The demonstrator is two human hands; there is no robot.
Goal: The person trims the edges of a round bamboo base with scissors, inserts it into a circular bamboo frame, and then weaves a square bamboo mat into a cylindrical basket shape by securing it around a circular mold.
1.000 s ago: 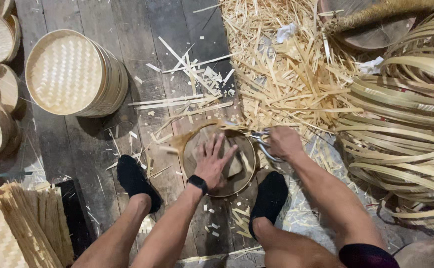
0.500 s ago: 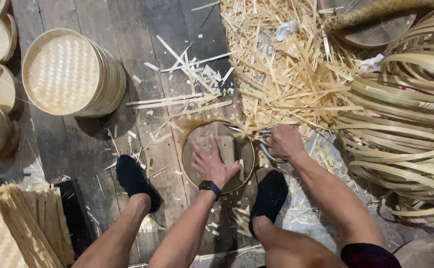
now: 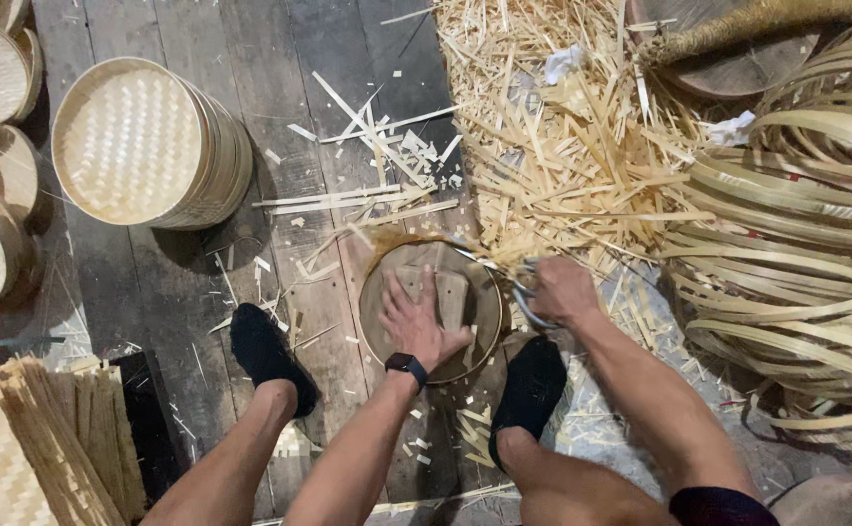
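The left hand [image 3: 424,324] lies flat, fingers spread, on the round bamboo tray [image 3: 433,310] on the floor [image 3: 202,282] between both feet. The right hand [image 3: 562,290] is closed on scissors [image 3: 513,282] at the tray's rim; the blades are blurred and partly hidden by bamboo strips [image 3: 562,156].

Soft even overhead light, faint shadows, perhaps slight motion blur, edges mildly stretched
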